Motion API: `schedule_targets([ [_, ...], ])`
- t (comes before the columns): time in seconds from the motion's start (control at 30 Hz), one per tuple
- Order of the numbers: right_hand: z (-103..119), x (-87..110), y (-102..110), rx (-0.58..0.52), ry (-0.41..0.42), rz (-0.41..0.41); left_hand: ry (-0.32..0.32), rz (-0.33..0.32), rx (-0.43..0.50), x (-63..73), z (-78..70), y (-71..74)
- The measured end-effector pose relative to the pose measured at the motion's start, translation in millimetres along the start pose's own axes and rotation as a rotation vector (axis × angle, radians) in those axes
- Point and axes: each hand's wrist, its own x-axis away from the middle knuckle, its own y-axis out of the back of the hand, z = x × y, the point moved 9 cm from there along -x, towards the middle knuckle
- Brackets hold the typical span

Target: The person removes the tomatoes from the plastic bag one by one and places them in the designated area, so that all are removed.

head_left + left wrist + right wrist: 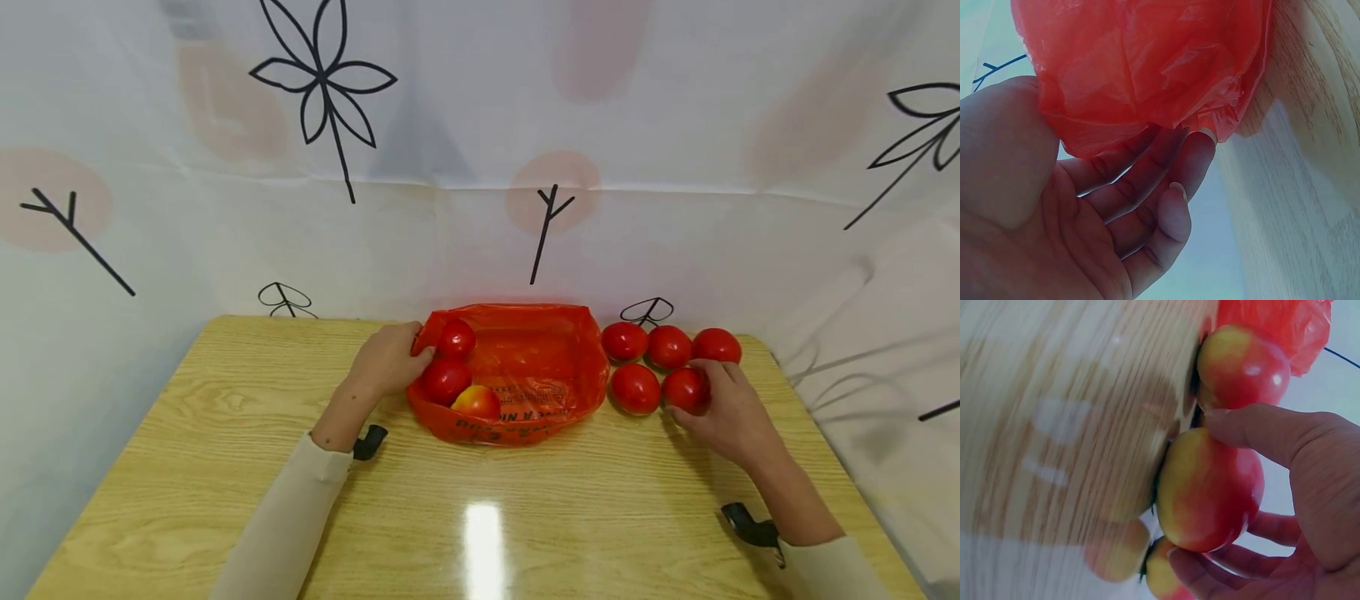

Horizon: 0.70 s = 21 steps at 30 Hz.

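Observation:
A red plastic bag [525,433] stands wide open at the back middle of the table, with printing on its near side. Inside, at its left end, lie three tomatoes, one of them a yellow-and-red tomato [477,403]. My left hand [386,360] grips the bag's left rim; in the left wrist view its fingers meet the red plastic [1147,69]. To the right of the bag, my right hand [723,417] holds a glossy red tomato [1210,490], thumb on one side and fingers on the other. That tomato is among several others, beside a near-row tomato [635,389].
Behind the held tomato sits a back row with a left tomato [624,342], a middle tomato [669,347] and a right tomato [717,344]. The wooden table [420,525] ends at a patterned cloth [450,233] hanging at the back and sides.

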Motion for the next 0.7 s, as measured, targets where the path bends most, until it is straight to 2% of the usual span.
schedule_targets([
  [0.17,3.7,1.0,1.8,0.000,0.020,-0.001,0.003,0.002,0.001,1.7,-0.5,1.5],
  [0.37,12.6,2.1,13.0,-0.009,0.101,-0.066,0.004,0.001,-0.004,0.7,-1.1,2.2],
  [0.6,26.1,4.9,18.8,-0.014,0.078,-0.057,0.005,0.000,-0.008,-1.8,1.3,1.2],
  [0.7,34.7,6.3,22.0,-0.016,0.094,-0.073,0.007,0.001,-0.009,-2.1,1.6,0.8],
])
